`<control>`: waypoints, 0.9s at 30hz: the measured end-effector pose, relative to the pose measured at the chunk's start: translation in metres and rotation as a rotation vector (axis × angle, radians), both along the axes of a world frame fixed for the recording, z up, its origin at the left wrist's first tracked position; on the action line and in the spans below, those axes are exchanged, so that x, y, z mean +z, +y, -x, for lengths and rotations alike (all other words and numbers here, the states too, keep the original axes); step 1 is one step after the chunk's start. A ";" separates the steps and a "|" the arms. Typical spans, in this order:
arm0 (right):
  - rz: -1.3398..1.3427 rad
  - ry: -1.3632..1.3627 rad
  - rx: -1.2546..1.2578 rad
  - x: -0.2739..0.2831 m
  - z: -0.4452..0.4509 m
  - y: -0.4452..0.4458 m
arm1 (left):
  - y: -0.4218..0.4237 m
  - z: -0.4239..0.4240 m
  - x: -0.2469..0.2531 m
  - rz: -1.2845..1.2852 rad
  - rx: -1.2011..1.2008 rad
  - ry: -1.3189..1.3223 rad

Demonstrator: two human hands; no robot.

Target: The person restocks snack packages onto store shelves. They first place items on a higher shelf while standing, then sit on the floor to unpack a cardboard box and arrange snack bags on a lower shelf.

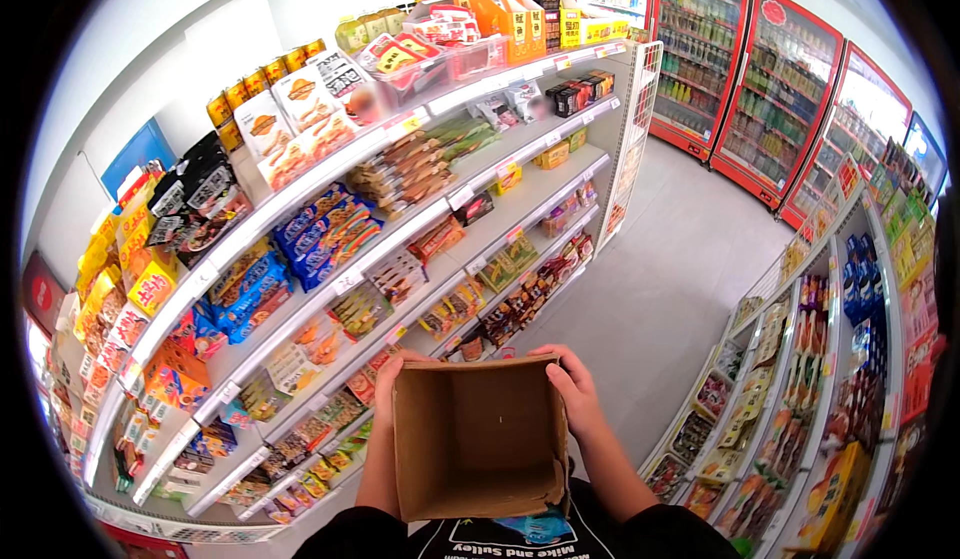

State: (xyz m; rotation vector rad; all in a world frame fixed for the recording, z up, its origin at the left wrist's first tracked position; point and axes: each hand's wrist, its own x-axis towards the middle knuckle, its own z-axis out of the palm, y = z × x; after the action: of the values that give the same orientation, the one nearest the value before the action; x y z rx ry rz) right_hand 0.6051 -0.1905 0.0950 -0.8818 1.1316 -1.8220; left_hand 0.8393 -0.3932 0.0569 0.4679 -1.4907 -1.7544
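Observation:
An open brown cardboard box [480, 439] is held in front of my chest, and its visible inside holds nothing. My left hand [391, 390] grips its left side. On the opposite side my right hand [574, 386] holds the upper right corner, thumb near the rim. The cardboard is torn at the lower right edge. Beyond the box stands a long shelf unit with blue snack packets [322, 236], brown snack packets [405, 172] and green packets [508, 264] on its tiers.
A second snack shelf [795, 379] runs along the right. Grey floor [645, 259] lies between the shelves. Red-framed drinks fridges [694, 56] stand at the back. Orange cartons [499, 15] and a clear plastic bin [476, 60] top the left shelf.

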 end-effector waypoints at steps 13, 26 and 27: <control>-0.072 0.025 0.003 -0.033 0.141 0.009 | -0.002 0.166 -0.006 -0.342 0.005 -0.072; -0.429 0.234 -0.205 -0.046 0.284 0.005 | -0.080 0.380 -0.026 -0.060 -0.265 -0.015; -0.500 0.215 -0.221 -0.052 0.295 0.012 | -0.079 0.392 -0.020 -0.104 -0.328 -0.039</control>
State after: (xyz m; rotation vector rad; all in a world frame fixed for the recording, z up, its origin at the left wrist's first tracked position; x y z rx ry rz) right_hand 0.3097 -0.1781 0.0425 -0.6829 1.7833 -1.5226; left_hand 0.4471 -0.4717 0.0372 0.3235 -1.5772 -2.0954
